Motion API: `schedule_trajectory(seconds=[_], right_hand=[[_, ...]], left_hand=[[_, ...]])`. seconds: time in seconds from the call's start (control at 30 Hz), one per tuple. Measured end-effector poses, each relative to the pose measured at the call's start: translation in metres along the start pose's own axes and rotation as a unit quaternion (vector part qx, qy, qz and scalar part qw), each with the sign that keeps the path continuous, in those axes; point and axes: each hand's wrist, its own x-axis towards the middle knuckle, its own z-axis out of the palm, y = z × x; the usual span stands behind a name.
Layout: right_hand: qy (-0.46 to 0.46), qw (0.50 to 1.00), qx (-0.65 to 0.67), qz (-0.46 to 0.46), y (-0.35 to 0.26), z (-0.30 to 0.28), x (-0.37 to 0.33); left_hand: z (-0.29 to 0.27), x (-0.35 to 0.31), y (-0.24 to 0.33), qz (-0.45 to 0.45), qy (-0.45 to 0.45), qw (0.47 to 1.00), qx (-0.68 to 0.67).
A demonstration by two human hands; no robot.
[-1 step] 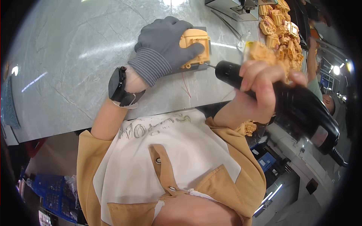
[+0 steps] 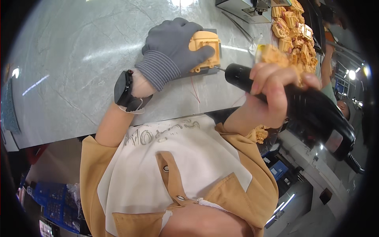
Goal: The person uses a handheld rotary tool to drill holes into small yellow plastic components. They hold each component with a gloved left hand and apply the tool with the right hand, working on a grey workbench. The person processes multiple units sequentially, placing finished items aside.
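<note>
My left hand [image 2: 173, 47], in a grey knit-cuffed glove, is closed on an orange plastic housing [image 2: 206, 38], thumb across its front and fingers over its far left side. The housing rests on a dark grey block [image 2: 211, 71] on the table. My bare right hand [image 2: 272, 85] is wrapped round a black corded electric screwdriver [image 2: 316, 114]. Its thin bit points left at the housing's lower right corner; whether the tip touches a screw there, I cannot tell. A thin red wire [image 2: 195, 91] trails on the table below the block.
A heap of similar orange housings [image 2: 292, 31] lies at the far right, beyond the screwdriver. At the back stands a grey machine [image 2: 244, 10] with a dark cable [image 2: 239, 27]. The grey marbled table [image 2: 79, 87] ends in front of me. Another person's arm [image 2: 326, 63] shows at the far right.
</note>
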Motion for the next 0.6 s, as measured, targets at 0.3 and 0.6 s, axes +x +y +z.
schedule_trajectory(seconds=[0.3, 0.6], right_hand=[[-0.02, 0.992, -0.1, 0.074, 0.013, 0.003, 0.0], [-0.046, 0.991, -0.102, 0.068, 0.013, -0.002, -0.001]], left_hand=[[0.004, -0.005, -0.006, 0.01, 0.012, 0.999, -0.034], [0.002, -0.006, -0.029, -0.008, -0.019, 0.925, -0.379]])
